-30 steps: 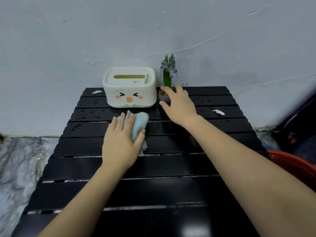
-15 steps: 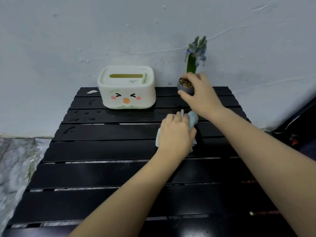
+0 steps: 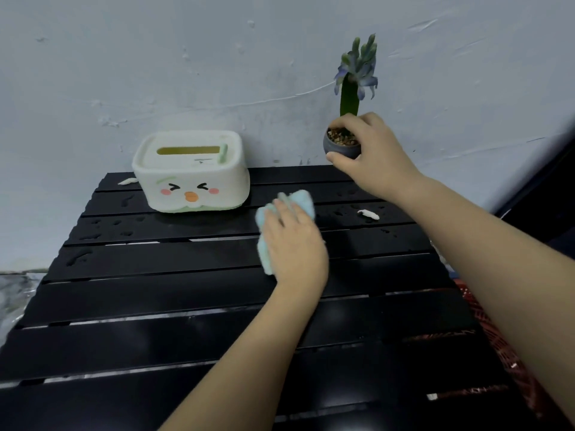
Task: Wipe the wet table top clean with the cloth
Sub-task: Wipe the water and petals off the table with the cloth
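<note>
A black slatted table top (image 3: 155, 293) fills the lower view, with water drops (image 3: 84, 255) on its far slats at left and right. My left hand (image 3: 294, 244) presses a light blue cloth (image 3: 303, 202) flat on the table, right of centre; most of the cloth is hidden under the palm. My right hand (image 3: 370, 154) grips a small dark flower pot (image 3: 340, 147) with a purple-flowered plant and holds it lifted above the table's far edge.
A white tissue box (image 3: 191, 172) with a cartoon face stands at the far left of the table. Small white scraps lie at the back left (image 3: 127, 181) and right (image 3: 368, 214). A grey wall stands behind. A red basket (image 3: 494, 334) sits low on the right.
My right hand has raised the flower pot off the table and moved it right. My left hand has slid the cloth from the table's middle to the right, under where the pot stood.
</note>
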`<state>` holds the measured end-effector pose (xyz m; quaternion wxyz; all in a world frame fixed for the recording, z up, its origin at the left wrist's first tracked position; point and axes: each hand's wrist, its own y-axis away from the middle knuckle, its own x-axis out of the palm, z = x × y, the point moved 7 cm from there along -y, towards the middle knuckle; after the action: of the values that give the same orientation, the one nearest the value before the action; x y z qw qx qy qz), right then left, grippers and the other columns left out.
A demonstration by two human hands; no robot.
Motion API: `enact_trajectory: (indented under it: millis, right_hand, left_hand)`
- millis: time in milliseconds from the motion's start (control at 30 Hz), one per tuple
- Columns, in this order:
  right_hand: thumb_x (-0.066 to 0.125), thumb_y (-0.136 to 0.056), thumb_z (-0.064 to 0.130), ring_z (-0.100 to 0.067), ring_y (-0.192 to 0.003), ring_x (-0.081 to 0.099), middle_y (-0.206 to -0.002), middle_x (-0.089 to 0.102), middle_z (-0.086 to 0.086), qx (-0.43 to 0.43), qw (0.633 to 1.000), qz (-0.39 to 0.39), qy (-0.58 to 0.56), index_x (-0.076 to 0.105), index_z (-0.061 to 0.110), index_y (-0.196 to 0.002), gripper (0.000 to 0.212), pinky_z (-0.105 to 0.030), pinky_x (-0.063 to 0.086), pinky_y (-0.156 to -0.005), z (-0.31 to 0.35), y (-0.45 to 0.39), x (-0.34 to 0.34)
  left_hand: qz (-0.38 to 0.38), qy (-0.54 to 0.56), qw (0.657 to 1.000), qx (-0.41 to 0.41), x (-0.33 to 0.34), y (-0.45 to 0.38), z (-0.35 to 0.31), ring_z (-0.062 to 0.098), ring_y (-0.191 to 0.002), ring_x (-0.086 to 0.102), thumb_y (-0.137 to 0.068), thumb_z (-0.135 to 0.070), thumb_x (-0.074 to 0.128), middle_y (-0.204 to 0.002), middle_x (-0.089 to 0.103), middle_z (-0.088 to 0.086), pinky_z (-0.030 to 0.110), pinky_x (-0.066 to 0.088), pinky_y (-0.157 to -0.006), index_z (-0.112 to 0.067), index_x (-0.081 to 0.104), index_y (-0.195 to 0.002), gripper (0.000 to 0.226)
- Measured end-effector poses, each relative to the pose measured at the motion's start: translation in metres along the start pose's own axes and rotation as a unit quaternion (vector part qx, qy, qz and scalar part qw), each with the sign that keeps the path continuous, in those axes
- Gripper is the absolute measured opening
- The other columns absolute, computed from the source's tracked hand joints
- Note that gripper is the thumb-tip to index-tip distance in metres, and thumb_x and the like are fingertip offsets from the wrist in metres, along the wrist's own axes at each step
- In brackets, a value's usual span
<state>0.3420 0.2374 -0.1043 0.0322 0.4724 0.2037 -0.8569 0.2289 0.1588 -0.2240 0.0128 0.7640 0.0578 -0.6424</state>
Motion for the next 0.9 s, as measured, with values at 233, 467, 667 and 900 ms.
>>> enact_trajectory:
  millis: [233,467,667,900]
  right_hand:
    - [0.067,-0.089,0.028,-0.02,-0.102,0.053,-0.119,0.049,-0.007,-0.007,1.0,-0.013,-0.002,0.056,0.023,-0.125,0.038,-0.023,0.042,-0.089,-0.002,-0.003,-0.013]
    - [0.066,-0.09,0.028,-0.02,-0.102,0.052,-0.119,0.049,-0.008,-0.011,1.0,-0.02,0.006,0.057,0.023,-0.125,0.037,-0.022,0.04,-0.087,-0.019,-0.008,-0.033]
    - [0.067,-0.088,0.028,-0.017,-0.096,0.05,-0.114,0.049,-0.007,-0.013,1.0,-0.026,0.004,0.058,0.023,-0.122,0.035,-0.011,0.037,-0.08,-0.034,-0.015,-0.037]
    - [0.067,-0.088,0.029,-0.018,-0.096,0.051,-0.114,0.05,-0.008,-0.011,1.0,-0.025,0.005,0.057,0.022,-0.121,0.036,-0.01,0.037,-0.08,-0.039,-0.013,-0.026]
  left_hand:
    - [-0.051,0.089,0.99,0.097,-0.024,-0.037,-0.007,0.035,-0.127,0.046,-0.096,-0.026,0.054,-0.147,0.049,0.015,0.041,0.037,-0.105,-0.007,0.035,-0.151,0.061]
    - [-0.042,-0.015,0.998,0.04,0.006,-0.058,0.002,0.048,-0.144,0.03,-0.105,-0.04,0.035,-0.158,0.03,0.03,0.055,0.025,-0.118,-0.002,0.032,-0.153,0.061]
    - [0.001,0.013,0.982,0.19,0.007,-0.082,-0.041,0.039,-0.149,0.024,-0.106,-0.035,0.033,-0.165,0.022,0.018,0.047,0.02,-0.12,-0.013,0.03,-0.155,0.053]
    - [0.047,0.191,0.904,0.38,0.009,-0.044,-0.097,0.031,-0.126,0.052,-0.089,-0.041,0.027,-0.131,0.067,0.01,0.043,0.038,-0.107,-0.008,0.063,-0.128,0.062]
